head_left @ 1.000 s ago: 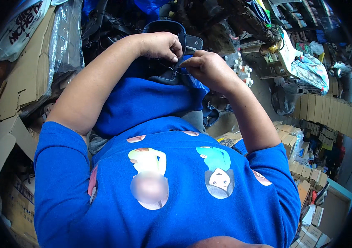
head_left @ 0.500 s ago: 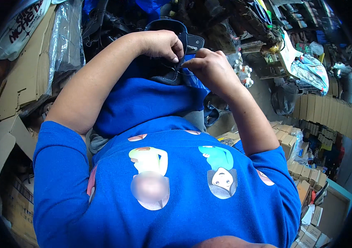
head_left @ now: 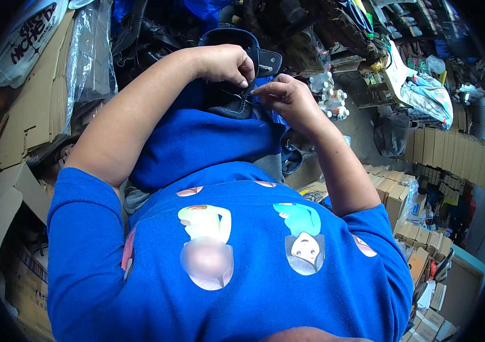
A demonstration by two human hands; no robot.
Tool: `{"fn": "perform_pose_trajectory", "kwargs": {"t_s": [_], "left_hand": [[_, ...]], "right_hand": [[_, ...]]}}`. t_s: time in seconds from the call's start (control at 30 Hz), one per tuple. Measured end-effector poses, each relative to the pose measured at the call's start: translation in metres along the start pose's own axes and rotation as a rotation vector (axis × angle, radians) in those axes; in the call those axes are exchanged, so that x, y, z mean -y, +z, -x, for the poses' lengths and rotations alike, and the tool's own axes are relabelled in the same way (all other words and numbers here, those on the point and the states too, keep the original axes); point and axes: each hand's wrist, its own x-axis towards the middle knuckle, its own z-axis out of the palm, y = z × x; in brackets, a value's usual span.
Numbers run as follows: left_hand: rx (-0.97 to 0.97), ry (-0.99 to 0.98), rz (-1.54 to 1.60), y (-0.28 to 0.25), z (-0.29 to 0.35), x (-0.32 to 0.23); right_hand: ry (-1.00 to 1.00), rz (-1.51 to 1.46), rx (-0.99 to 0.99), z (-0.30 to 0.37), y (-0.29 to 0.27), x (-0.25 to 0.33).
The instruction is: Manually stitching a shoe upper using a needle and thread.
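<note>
A black leather shoe (head_left: 230, 109) with pale stitching along its edge rests on the blue cloth over my lap. Its raised back collar (head_left: 228, 35) shows beyond my left hand, and a black strap (head_left: 267, 60) with a metal stud sticks out to the right. My left hand (head_left: 228, 64) bends over the shoe, fingers curled and thumb pressed at its stitched edge. From the right, my right hand (head_left: 289, 101) meets it, thumb and forefinger pinched together close to the left fingertips. Whatever sits in that pinch is too small to make out.
Flattened cardboard (head_left: 31, 85) and clear plastic sheeting (head_left: 90, 62) stand on the left. Several white-capped bottles (head_left: 331, 101) are on the floor right of my hands. Stacked cardboard boxes (head_left: 393, 191) line the right side, and dark clutter lies beyond the shoe.
My right hand has shifted slightly down, its fingertips drawn in closer to the shoe's edge. The left hand has barely moved and keeps its place on the shoe.
</note>
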Motion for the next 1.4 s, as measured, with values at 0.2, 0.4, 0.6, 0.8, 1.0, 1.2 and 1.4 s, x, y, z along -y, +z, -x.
{"fn": "perform_pose_trajectory", "kwargs": {"t_s": [0.2, 0.4, 0.6, 0.8, 1.0, 1.2, 1.4], "left_hand": [[0.017, 0.087, -0.040, -0.001, 0.003, 0.008], [-0.039, -0.005, -0.106, 0.002, 0.016, 0.003], [-0.731, -0.114, 0.125, -0.077, 0.140, 0.054], [-1.014, -0.303, 0.253, -0.075, 0.207, 0.106], [-1.097, -0.232, 0.504, -0.073, 0.209, 0.125], [-1.120, -0.244, 0.494, -0.072, 0.204, 0.138], [-1.122, -0.254, 0.322, -0.064, 0.200, 0.144]], "right_hand": [[0.120, -0.373, 0.144, -0.011, 0.003, -0.022], [-0.007, -0.166, -0.006, -0.012, 0.015, -0.002], [0.006, -0.139, -0.028, 0.003, 0.009, -0.003], [-0.123, 0.114, -0.163, 0.017, 0.029, 0.000], [0.029, -0.175, 0.012, 0.011, 0.018, -0.006], [0.084, -0.296, 0.045, 0.008, 0.015, -0.006], [0.047, -0.211, 0.048, 0.007, 0.017, -0.010]]}}
